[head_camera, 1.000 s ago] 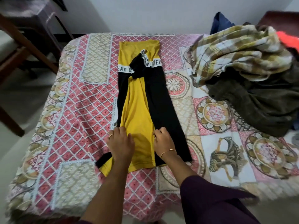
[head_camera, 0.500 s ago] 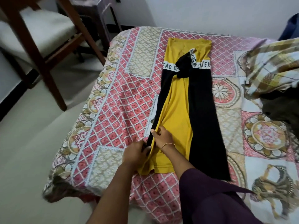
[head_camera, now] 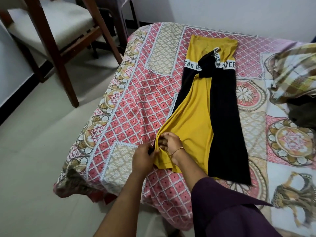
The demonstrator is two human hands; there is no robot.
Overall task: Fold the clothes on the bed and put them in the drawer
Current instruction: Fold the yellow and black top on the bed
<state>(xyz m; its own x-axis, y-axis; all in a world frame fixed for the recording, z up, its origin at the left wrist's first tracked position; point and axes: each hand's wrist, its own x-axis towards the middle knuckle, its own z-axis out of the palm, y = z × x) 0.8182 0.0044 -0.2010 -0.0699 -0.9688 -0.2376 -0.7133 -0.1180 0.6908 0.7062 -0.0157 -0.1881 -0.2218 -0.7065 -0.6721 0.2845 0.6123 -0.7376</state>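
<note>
Two bare hands meet at the near left edge of a long yellow-and-black knit garment [head_camera: 205, 106], which lies lengthwise on the bed [head_camera: 147, 93] under a pink, diamond-patterned printed bedspread. The garment runs from about 12 o'clock at its far yellow end, crossed by a white lettered band, down to about 5 o'clock at its near hem, with a black panel along its right side and a yellow panel in the middle.

At roughly 7 o'clock of the garment, the left hand [head_camera: 143, 159] pinches the black-and-yellow edge, its fingers curled on the fabric. The right hand [head_camera: 171, 142], with a thin gold bangle at the wrist, is just beside it; its fingers [head_camera: 162, 141] are tucked under a raised yellow fold and curled round that fold, lifting the cloth slightly off the bedspread. A dark purple sleeve [head_camera: 227, 209] covers the right arm at 5 o'clock.

Toward 2 o'clock a crumpled yellow-and-white checked cloth [head_camera: 294, 72] sits at the bed's right edge, with a dark grey-brown garment [head_camera: 302, 112] touching it below. At 10 o'clock, on the pale floor beside the bed, stands a dark wooden chair with a pale cushioned seat [head_camera: 51, 24].
</note>
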